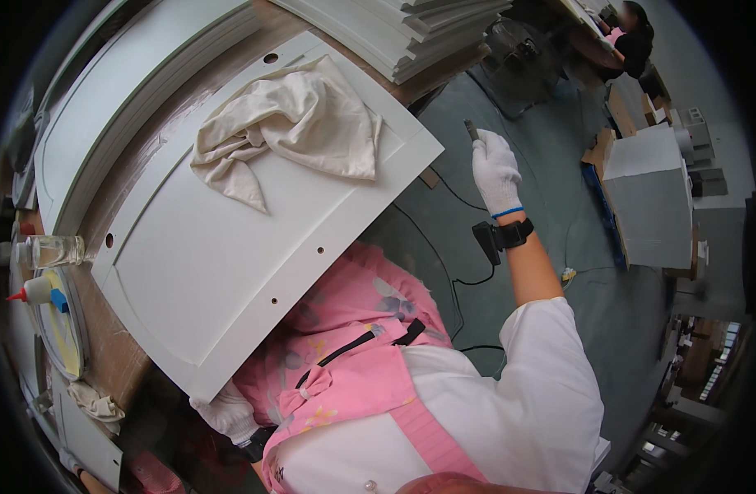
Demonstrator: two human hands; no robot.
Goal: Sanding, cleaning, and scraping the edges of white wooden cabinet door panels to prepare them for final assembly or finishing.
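Note:
A white door panel [230, 239] with a recessed middle and several small holes lies at a slant before me. Across its far part is a crumpled cream cloth [300, 123]. My right hand [497, 169], in a white knit glove, is raised off to the right of the panel, over the floor. Its fingers are closed round a short, narrow grey-green piece [472, 130], whose kind I cannot make out. My left hand [225, 414], gloved too, is at the panel's near corner; its fingers are mostly hidden.
More white panels [147, 90] are stacked at the back left and white boards [402, 29] at the top. A glass jar [57, 251], a red-tipped bottle [36, 290] and a round tub lid [72, 337] stand left. Cables [452, 288] cross the floor. Someone [637, 41] works at the far right.

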